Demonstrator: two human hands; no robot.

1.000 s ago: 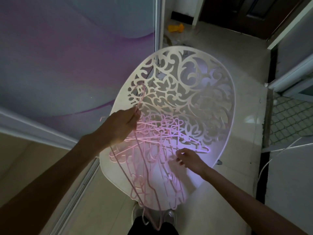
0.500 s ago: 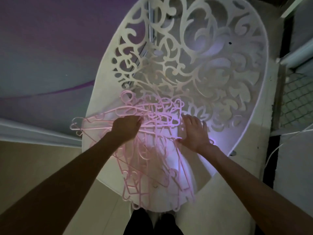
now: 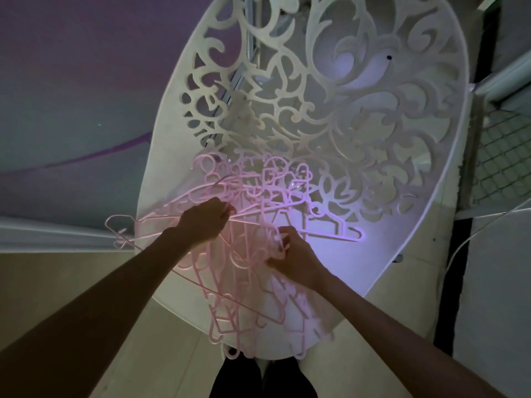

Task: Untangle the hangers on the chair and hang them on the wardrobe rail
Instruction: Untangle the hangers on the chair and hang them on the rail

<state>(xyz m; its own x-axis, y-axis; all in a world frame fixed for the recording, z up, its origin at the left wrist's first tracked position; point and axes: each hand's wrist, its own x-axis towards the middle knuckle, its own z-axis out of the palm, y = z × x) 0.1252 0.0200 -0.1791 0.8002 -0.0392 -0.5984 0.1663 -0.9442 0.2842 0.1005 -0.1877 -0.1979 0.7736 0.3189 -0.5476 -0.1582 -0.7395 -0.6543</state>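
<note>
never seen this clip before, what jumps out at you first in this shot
A tangled heap of pink hangers lies on the seat of a white chair with a scroll-cut back, filling the middle of the frame. Both hands are in the heap: the left hand grips hangers near its middle, the right hand pinches one just beside it.

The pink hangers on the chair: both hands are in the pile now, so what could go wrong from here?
1. The pink hangers lie hooked through one another; pulling with the left hand may lift the whole bundle.
2. Several hangers overhang the near edge of the white chair, so they could slide to the floor.
3. Thin hooks may catch in the chair's cut-out pattern or snap under the right hand.
</note>
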